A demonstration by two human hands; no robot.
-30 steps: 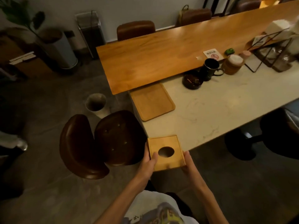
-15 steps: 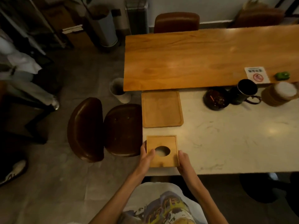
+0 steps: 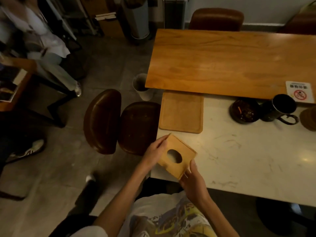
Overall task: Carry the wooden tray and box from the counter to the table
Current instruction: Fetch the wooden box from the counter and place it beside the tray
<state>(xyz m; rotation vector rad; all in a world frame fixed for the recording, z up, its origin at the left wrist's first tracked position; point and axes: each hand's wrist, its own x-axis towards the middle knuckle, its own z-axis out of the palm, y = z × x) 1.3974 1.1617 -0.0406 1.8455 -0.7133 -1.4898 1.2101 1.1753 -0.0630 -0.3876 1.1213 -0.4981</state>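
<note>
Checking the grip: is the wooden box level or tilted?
Tilted: the wooden box sits skewed between the left hand and right hand, its holed top slanting.

A black mug [image 3: 282,108] and a dark round ashtray [image 3: 244,111] stand side by side on the white marble surface, near a no-smoking card [image 3: 300,91] lying on the wood. A brown leather chair [image 3: 123,127] is pulled up at the left, a pale waste bin [image 3: 142,87] on the grey floor just behind it. Another brown chair [image 3: 216,18] is drawn up on the far side. A seated person [image 3: 42,47] in pale clothes occupies the upper left corner.
</note>
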